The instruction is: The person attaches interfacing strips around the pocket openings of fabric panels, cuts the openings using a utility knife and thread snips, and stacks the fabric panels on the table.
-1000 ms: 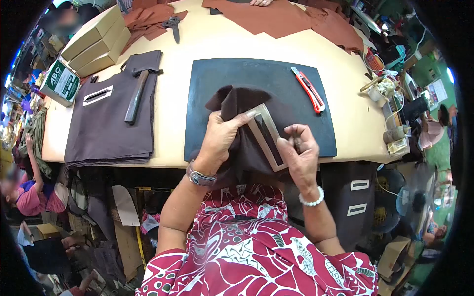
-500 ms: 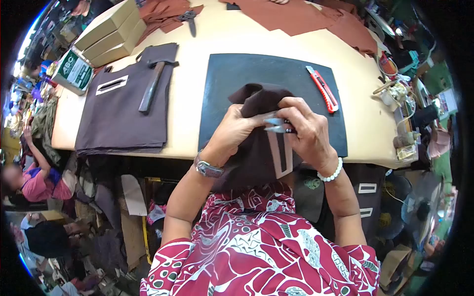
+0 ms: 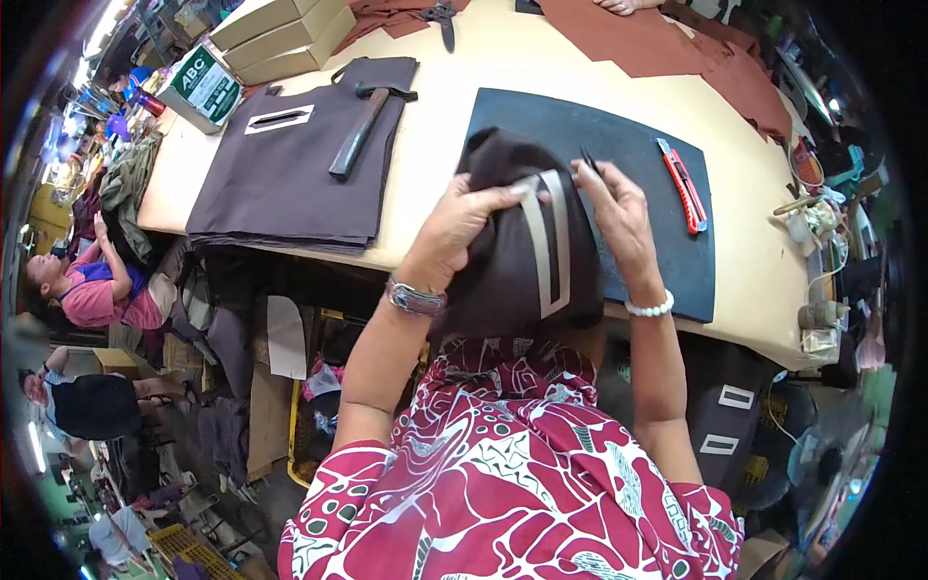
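Observation:
My left hand (image 3: 449,227) grips a dark brown flexible panel (image 3: 493,271) bunched at its upper end, thumb pressed beside a pale rectangular frame (image 3: 541,251) around a long slot. The panel hangs at the table's front edge, its lower end near my lap. Just to the right, apart from the panel, my right hand (image 3: 622,213) is closed on a small dark pointed tool (image 3: 588,160); its tip sticks up past the fingers and the rest is hidden. Behind both lies a black cutting mat (image 3: 609,135) with a red utility knife (image 3: 682,188) on it.
On the left, a hammer (image 3: 360,135) lies on stacked dark panels (image 3: 290,184), near an ABC tin (image 3: 201,89) and boxes (image 3: 290,43). Rust-brown sheets (image 3: 628,43) and another person's hand (image 3: 623,5) are at the far edge. Clutter (image 3: 822,232) lines the right edge.
My right hand has moved right, away from the panel, and the tool's pale blades no longer show. The panel has turned, showing more of the pale frame. The camera view has shifted.

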`<state>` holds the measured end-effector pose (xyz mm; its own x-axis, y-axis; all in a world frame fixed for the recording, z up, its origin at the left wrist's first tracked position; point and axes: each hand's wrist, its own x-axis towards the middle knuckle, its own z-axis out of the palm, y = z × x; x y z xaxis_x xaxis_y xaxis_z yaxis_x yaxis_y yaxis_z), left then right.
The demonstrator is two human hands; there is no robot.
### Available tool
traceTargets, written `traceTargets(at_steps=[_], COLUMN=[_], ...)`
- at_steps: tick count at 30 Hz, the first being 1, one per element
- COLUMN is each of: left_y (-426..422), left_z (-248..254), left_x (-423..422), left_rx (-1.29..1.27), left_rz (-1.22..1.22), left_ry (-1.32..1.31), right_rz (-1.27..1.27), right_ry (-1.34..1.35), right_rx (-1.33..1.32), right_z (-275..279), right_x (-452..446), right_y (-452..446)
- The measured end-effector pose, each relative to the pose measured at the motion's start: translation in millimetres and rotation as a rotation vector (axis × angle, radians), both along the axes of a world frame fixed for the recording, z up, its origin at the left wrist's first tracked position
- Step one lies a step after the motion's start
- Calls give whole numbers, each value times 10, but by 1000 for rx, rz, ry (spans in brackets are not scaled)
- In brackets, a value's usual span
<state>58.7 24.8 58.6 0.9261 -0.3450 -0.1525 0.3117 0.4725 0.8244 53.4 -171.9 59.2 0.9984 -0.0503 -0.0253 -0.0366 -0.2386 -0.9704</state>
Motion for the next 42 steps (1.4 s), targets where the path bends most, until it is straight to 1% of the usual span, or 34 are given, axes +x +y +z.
traceTargets(at_steps=[1, 3, 6, 8, 9, 10, 12, 14, 15, 18, 20, 22, 24, 26, 27, 28, 29, 30, 31, 32, 33, 34, 36, 38, 39, 40, 41, 42], left_y=[14, 39, 29, 108, 168, 234, 407, 542, 648, 405, 228, 68, -108, -163, -122, -57, 52, 192, 393, 683, 990, 1342, 1912, 2303, 2308, 2048, 1851, 1484], left_z=[37, 67, 82, -7, -42, -75, -235, -238, -426, 28, 292, 486, 595, 604, 692, 727, 696, 672, 750, 705, 790, 781, 815, 692, 485, 365, 110, 8], left_x=[31, 120, 176, 215, 207, 182, 143, 82, 96, 30, 27, 132, 290, 405, 416, 438, 514, 613, 703, 906, 1069, 1099, 1235, 1284, 1256, 1123, 1085, 966], left_rx=[-2, 37, 157, 244, 329, 378, 546, 1355, 1630, 1647, 1293, 1039, 1087, 966, 924, 940, 937, 931, 1093, 1290, 1483, 1469, 1510, 978, 725, 683, 667, 661], left_rz=[47, 118, 236, 280, 307, 325, 329, 353, 496, 664, 294, -261, -906, -1045, -1046, -1062, -1025, -989, -997, -849, -734, -348, -12, 90, 115, 108, 94, 62], left_ry=[2, -30, -189, -249, -264, -311, -266, -444, -714, -1053, -1162, -1312, -1163, -1125, -1130, -1085, -1145, -1208, -1023, -992, -926, -774, -433, 115, 240, 275, 190, 192], right_rz=[62, 234, 335, 222, 164, 123, 69, 128, 174, 325, 425, 551, 620, 640, 617, 591, 535, 480, 363, 240, 147, 76, -65, -139, -171, -204, -204, -172], right_ry=[51, 155, 263, 271, 281, 183, 74, -44, -59, -63, -63, -89, -136, -187, -231, -273, -299, -311, -354, -394, -448, -391, -275, -279, -288, -296, -257, -245], right_rx=[71, 89, 78, 59, 51, 115, -70, -277, -321, -299, -331, -343, -389, -428, -464, -497, -531, -620, -673, -725, -668, -659, -634, -529, -458, -389, -308, -192], right_z=[-44, -118, -200, -138, -124, -133, -105, 18, 81, 267, 416, 554, 689, 694, 691, 678, 657, 602, 546, 474, 330, 310, 267, 73, -38, -132, -184, -255], right_x=[-86, -308, -610, -684, -731, -724, -637, -515, -469, -363, -332, -336, -359, -373, -371, -363, -342, -291, -244, -199, -137, -135, -163, -174, -182, -200, -237, -251], right_y=[-39, -154, -354, -538, -618, -684, -821, -796, -749, -542, -400, -255, -192, -217, -230, -244, -269, -333, -372, -419, -503, -527, -545, -613, -630, -640, -597, -575])
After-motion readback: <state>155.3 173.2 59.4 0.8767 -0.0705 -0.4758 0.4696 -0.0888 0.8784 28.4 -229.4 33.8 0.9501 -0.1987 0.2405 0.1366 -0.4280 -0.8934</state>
